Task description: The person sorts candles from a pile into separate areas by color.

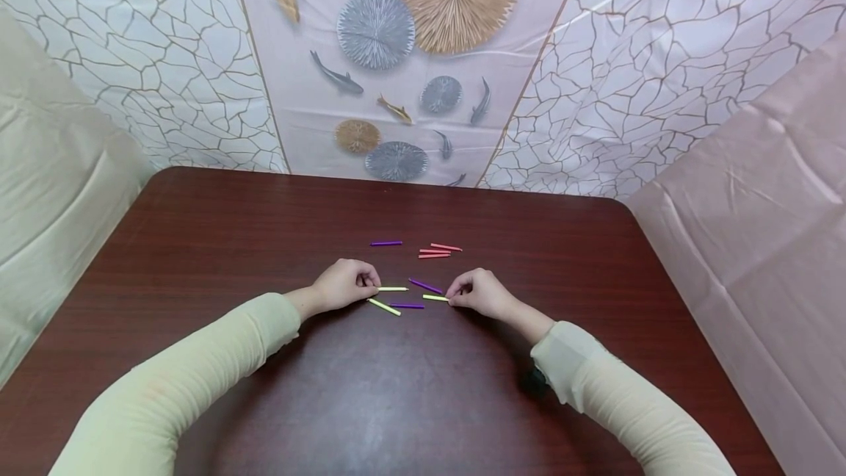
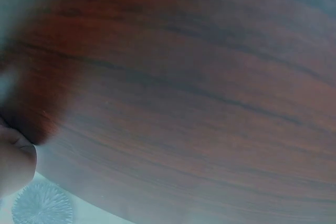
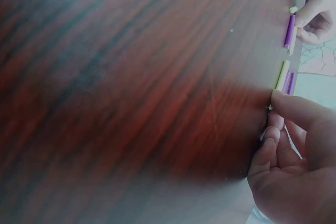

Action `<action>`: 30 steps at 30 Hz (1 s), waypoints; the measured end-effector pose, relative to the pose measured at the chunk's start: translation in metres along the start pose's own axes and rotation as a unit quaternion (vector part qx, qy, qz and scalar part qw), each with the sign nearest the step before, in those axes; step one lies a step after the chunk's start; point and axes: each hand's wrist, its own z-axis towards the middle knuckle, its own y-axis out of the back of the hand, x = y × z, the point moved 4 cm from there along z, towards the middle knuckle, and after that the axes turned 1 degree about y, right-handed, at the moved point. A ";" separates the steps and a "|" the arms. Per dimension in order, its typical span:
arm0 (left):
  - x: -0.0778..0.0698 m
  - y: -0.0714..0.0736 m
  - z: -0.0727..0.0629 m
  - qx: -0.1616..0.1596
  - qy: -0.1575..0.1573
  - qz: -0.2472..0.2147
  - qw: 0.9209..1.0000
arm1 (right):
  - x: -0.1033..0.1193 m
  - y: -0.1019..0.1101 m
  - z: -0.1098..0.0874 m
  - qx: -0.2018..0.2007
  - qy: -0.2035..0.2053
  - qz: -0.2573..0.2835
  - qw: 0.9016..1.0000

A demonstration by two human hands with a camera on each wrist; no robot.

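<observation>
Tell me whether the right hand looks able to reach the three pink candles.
Probably yes: the pink candles lie beyond the right hand with nothing visible between, though it likely must release the yellow candle it pinches.

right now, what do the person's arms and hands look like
The left sleeve and right sleeve are pale cream and wrinkled, with wide cuffs. The left hand and right hand are bare. Something dark under the right cuff is unclear.

The right hand (image 3: 314, 156) pinches a yellow stick (image 3: 282, 74); beyond it, a purple stick (image 3: 289, 31) lies near the left hand (image 3: 317, 11).
</observation>
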 end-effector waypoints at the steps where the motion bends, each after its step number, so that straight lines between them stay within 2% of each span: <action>1: 0.000 0.000 0.000 -0.001 0.000 0.001 1.000 | 0.000 0.000 0.000 0.000 -0.001 0.000 1.000; 5: -0.001 0.000 0.000 -0.001 0.004 0.008 1.000 | 0.001 0.000 0.000 0.002 -0.002 0.001 1.000; 6: -0.001 0.000 0.000 0.007 0.013 0.007 1.000 | 0.001 0.000 0.000 0.002 -0.001 0.001 1.000; 17: -0.005 0.002 -0.002 0.001 0.024 0.010 1.000 | 0.000 -0.001 0.000 0.011 0.000 0.004 1.000; 30: -0.002 0.001 -0.002 -0.004 0.017 0.012 1.000 | 0.000 0.000 0.001 0.010 0.006 0.004 1.000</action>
